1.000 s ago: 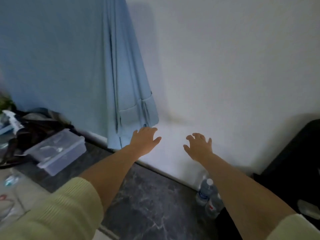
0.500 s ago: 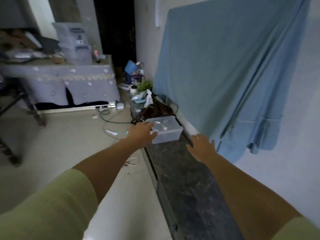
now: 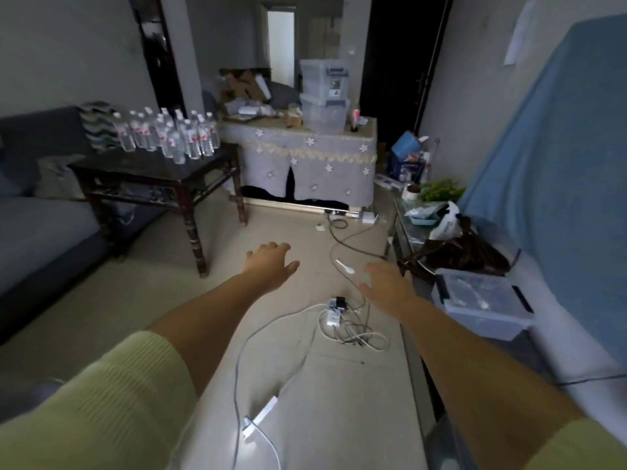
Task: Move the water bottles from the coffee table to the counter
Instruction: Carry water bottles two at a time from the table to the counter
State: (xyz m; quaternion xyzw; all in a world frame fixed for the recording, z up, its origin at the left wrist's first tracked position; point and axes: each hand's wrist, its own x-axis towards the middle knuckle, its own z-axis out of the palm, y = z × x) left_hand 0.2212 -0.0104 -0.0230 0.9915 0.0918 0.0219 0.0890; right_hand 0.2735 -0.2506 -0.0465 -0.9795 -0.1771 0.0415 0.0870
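Several clear water bottles (image 3: pixel 169 135) with red labels stand in a cluster on a dark wooden coffee table (image 3: pixel 149 167) at the left middle of the room. My left hand (image 3: pixel 269 262) and my right hand (image 3: pixel 386 286) reach forward over the floor, fingers relaxed, holding nothing. Both hands are well short of the table. The dark stone counter (image 3: pixel 415 354) runs along the right, beside my right arm.
Cables and chargers (image 3: pixel 339 317) lie tangled on the floor ahead. A clear plastic box (image 3: pixel 481 300), a dark bag (image 3: pixel 454 252) and a plant (image 3: pixel 437 191) sit on the counter. A sofa (image 3: pixel 37 218) is at the left, a cloth-covered table (image 3: pixel 305 161) at the back.
My view has swung left from the wall and blue cloth to the room. The coffee table with bottles has come into sight. Both hands stay empty.
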